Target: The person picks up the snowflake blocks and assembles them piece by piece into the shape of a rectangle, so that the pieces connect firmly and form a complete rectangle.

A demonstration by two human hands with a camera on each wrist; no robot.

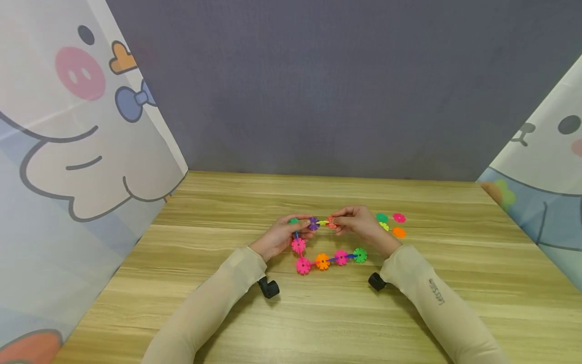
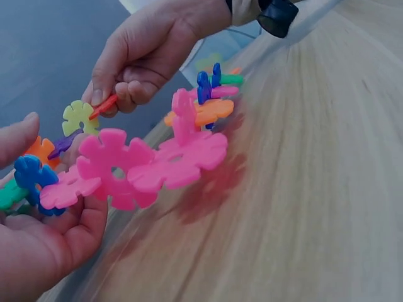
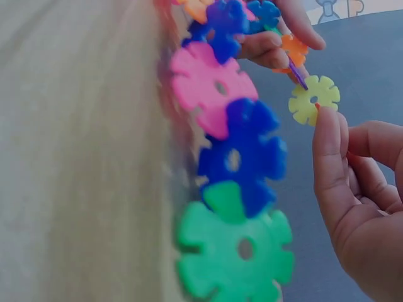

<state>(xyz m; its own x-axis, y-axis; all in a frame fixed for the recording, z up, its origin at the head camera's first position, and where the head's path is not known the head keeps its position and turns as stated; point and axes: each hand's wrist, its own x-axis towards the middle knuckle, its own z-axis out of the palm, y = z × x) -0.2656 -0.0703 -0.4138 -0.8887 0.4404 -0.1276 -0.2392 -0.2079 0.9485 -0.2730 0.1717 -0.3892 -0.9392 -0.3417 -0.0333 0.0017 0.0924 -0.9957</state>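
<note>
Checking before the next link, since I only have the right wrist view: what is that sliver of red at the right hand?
Observer: The right hand pinches a red disc; the head view shows its notched face.
Operator: Are there more pieces that I can't see?
Observer: Yes, the head view shows four lying just right of that hand: a green disc, a pink disc, a yellow disc and an orange disc.
</note>
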